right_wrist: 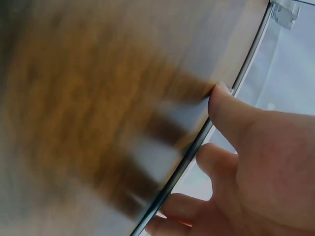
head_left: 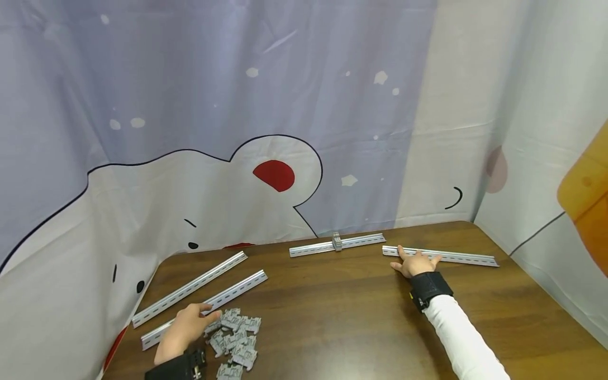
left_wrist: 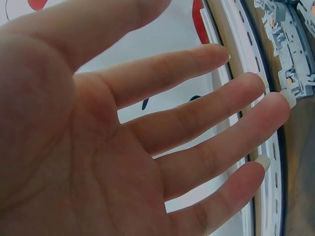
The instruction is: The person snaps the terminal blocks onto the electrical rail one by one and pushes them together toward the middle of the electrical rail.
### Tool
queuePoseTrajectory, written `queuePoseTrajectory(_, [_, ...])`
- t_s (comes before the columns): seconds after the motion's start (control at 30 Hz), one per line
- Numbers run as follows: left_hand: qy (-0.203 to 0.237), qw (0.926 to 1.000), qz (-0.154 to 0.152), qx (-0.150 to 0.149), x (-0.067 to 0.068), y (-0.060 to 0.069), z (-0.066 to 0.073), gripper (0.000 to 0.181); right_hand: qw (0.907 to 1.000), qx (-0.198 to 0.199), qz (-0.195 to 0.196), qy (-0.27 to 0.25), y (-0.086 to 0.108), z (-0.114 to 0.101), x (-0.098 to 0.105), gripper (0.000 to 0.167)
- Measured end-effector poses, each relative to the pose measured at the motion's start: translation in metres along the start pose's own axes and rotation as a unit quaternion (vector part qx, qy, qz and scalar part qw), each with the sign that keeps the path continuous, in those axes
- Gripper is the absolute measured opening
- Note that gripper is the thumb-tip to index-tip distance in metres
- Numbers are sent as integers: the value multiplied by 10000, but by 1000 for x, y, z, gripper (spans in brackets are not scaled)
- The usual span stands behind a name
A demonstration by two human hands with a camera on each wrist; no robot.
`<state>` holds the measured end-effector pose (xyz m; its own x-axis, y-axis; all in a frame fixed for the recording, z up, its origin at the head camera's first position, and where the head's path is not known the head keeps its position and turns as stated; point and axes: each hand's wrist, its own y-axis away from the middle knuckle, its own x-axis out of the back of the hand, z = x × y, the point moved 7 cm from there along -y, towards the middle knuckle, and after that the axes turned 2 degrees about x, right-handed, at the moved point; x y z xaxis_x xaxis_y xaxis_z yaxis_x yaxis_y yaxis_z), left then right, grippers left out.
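Person's L hand [head_left: 184,326] hovers just L of a pile of grey plastic blocks [head_left: 236,338], fingertips by the pile's edge; can't tell if they touch it. Grip is wide: L wrist view shows fingers long & spread w/ a bare palm. Blocks sit beyond the fingertips, not btwn finger & thumb.

A slotted metal rail, the near rail [head_left: 237,291], slants past the pile's L side & on behind it, partly hidden under the L hand. Approx. parallel, farther L of the pile, lies a 2nd one, the outer rail [head_left: 190,288].

R hand [head_left: 415,262] is well apart from the pile, far to its R & farther back. Its fingers are spread at a third rail, the R rail [head_left: 461,257], touching it near the end closer to the pile; most of this rail runs on R, away from the pile.

Behind the pile & to its R, short of the R rail, is the back rail [head_left: 357,241], w/ 1 grey block [head_left: 336,241] standing on it. All on a brown wood table [head_left: 323,322]; a printed curtain [head_left: 332,116] hangs behind the pile & rails.
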<state>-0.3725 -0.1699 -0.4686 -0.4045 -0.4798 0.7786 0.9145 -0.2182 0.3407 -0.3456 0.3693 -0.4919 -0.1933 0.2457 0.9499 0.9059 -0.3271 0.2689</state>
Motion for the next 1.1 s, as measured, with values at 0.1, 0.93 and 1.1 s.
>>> queuePoseTrajectory(0.1, [66,10000,-6,7,-1,0,1,64,10000,-31,-7,-23,0,-2,-3,69])
queuePoseTrajectory(0.93, [20,9996,-34,-285,-9,0,9,61,9993,341,-13,147,22,-31,-14,65])
queuePoseTrajectory(1.1, [102,9997,-20,-223,-10,1,11,57,9990,401,-29,216,26,-36,-16,65])
